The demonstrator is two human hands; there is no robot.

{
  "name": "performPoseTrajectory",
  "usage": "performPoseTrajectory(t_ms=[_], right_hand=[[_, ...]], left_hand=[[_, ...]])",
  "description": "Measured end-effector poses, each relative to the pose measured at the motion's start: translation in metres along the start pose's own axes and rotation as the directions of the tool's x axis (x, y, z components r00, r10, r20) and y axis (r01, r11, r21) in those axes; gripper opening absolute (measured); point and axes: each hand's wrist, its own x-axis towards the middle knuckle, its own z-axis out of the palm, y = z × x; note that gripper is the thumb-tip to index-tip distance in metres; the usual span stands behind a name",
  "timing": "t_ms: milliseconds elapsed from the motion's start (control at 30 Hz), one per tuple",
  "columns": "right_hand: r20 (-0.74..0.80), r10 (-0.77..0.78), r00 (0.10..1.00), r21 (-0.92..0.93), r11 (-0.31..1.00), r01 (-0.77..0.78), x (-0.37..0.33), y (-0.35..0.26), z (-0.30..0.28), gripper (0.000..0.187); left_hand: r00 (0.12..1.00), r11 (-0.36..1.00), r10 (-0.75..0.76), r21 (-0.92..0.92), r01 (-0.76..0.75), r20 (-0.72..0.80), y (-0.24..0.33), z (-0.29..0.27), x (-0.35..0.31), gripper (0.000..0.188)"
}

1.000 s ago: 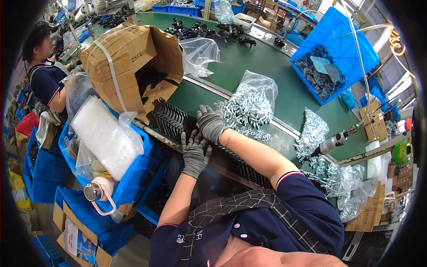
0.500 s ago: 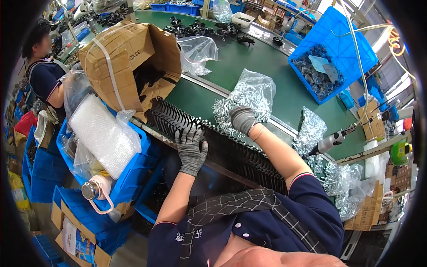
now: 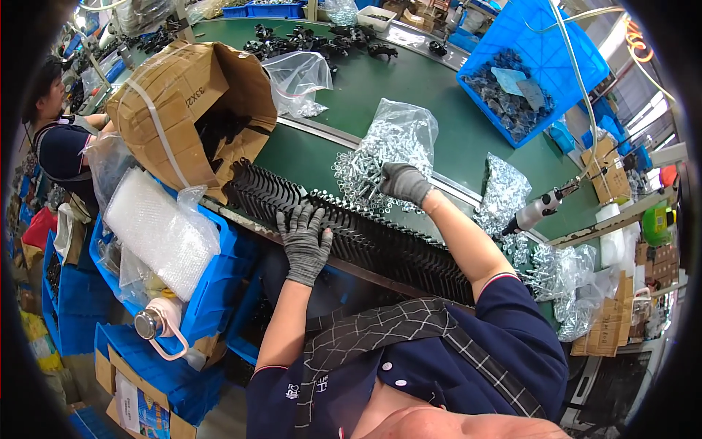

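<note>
My left hand point(image 3: 303, 245), in a grey striped glove, lies with spread fingers on a long row of black curved parts point(image 3: 365, 238). These parts stand closely side by side along the near edge of the bench, many with a small silver piece at the upper end. My right hand point(image 3: 406, 183), gloved alike, is curled closed at the right side of a heap of small silver metal fasteners point(image 3: 358, 175). Its fingertips are tucked down, so whatever they pinch is hidden. The heap spills from a clear plastic bag point(image 3: 409, 128) just beyond.
An open carton point(image 3: 172, 117) with black parts tilts at the left. Below it a blue crate point(image 3: 212, 282) holds bubble wrap point(image 3: 161, 227). A power screwdriver point(image 3: 532, 214) lies right, near another bag of fasteners point(image 3: 504, 190). A blue bin point(image 3: 541, 66) stands far right; a co-worker point(image 3: 62, 146) is far left.
My right hand has shifted toward the right side of the heap and its fingers have curled in more. My left hand stays on the black parts. The whole view has swung slightly.
</note>
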Motion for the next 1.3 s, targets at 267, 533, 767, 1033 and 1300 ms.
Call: performPoseTrajectory(t_ms=[267,533,767,1033,1300], right_hand=[[-0.211,-0.271,0.939,0.348,0.877,0.331,-0.060,0.035,0.040,0.016],[0.042,-0.412,0.910,-0.180,0.893,0.413,-0.063,0.036,0.030,0.015],[-0.011,-0.391,0.920,-0.418,0.838,0.351,-0.063,0.009,0.021,0.020],[-0.205,-0.359,0.911,0.052,0.925,0.376,0.001,-0.074,-0.008,0.023],[-0.260,-0.507,0.821,-0.111,0.861,0.497,0.035,-0.145,0.018,0.021]], left_hand=[[0.999,1.000,0.018,-0.008,-0.018,0.031,0.001,-0.002,-0.001,0.039],[1.000,1.000,-0.008,-0.029,0.009,0.006,-0.003,-0.001,0.000,0.034],[1.000,1.000,0.010,0.000,-0.010,0.019,-0.006,-0.004,0.000,0.035],[0.993,1.000,-0.012,0.021,0.010,0.116,-0.008,-0.013,-0.001,0.038],[0.991,1.000,-0.014,-0.001,0.014,0.134,-0.008,-0.006,0.000,0.039]])
